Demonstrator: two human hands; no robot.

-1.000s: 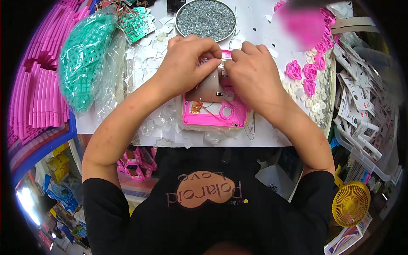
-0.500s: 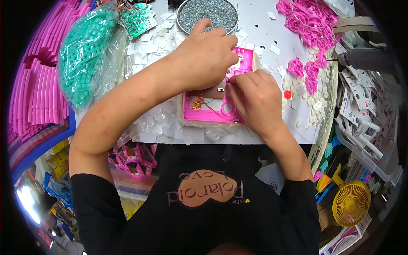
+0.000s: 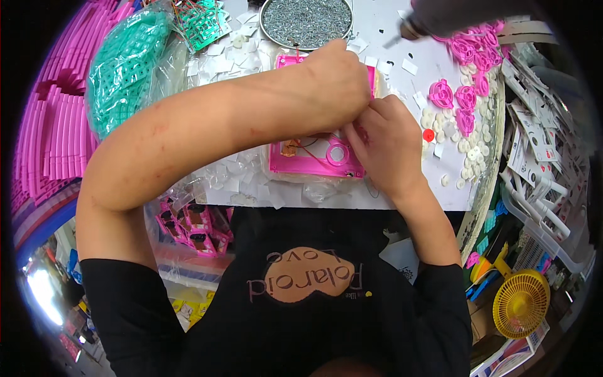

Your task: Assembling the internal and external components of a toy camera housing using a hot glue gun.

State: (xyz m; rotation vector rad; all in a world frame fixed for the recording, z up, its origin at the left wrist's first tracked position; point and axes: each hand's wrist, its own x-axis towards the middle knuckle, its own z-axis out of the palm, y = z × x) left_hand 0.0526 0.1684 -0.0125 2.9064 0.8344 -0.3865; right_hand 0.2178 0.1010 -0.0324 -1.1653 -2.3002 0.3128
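Observation:
A pink plastic casing (image 3: 301, 166) lies on the table before me, with thin wires and a round ring inside. My left hand (image 3: 336, 85) is closed over its upper part, fingers curled down and hidden. Close against it, my right hand (image 3: 391, 141) is bent over the casing's right side with its fingertips drawn together. What either hand holds is hidden. Just beyond my left hand stands a round metal dish (image 3: 306, 22) full of small screws. A dark power screwdriver (image 3: 465, 16), blurred, juts in at the upper right with its bit pointing left.
Bagged green keypads (image 3: 129, 75) and green circuit boards (image 3: 204, 28) lie left, beside stacked pink parts (image 3: 63, 138). White paper pieces (image 3: 229, 63) are scattered about. Pink rings (image 3: 441, 94), white discs (image 3: 468, 160) and a red disc (image 3: 428, 135) lie right. A yellow fan (image 3: 521, 305) stands lower right.
My left hand has moved from near the screw dish down to my right hand and closed. The screwdriver has come in at the upper right. The view has shifted slightly.

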